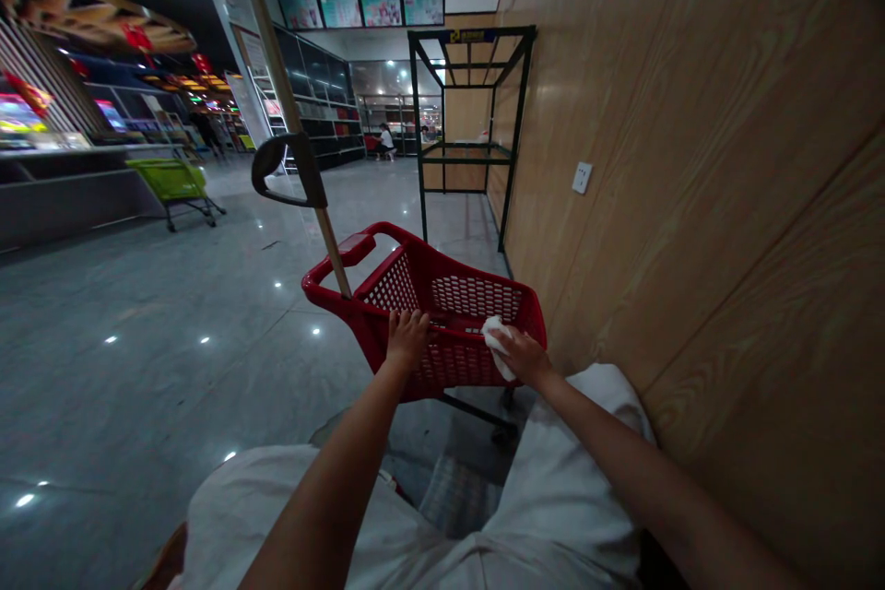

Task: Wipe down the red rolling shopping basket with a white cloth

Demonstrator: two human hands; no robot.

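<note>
A small red plastic shopping cart (pixel 456 369) with perforated basket walls stands on the floor right before my knees. My left hand (pixel 409 337) grips its near rim, fingers curled over the edge. Further right along that rim, my right hand (pixel 524 356) is closed around a crumpled white cloth (pixel 496 334), which presses against the rim and the outer side. The cart's handle end points to the left. A long tan pole (pixel 269 37) with a black loop handle (pixel 290 171) slants down to the cart's handle end; how its lower end is held cannot be seen.
Wood-panelled wall (pixel 656 111) with a socket (pixel 582 177) close on my right. Behind the cart stands a dark metal rack (pixel 415 111). A green shopping cart (pixel 170 180) is beside a counter at left. A person (pixel 385 140) sits far back.
</note>
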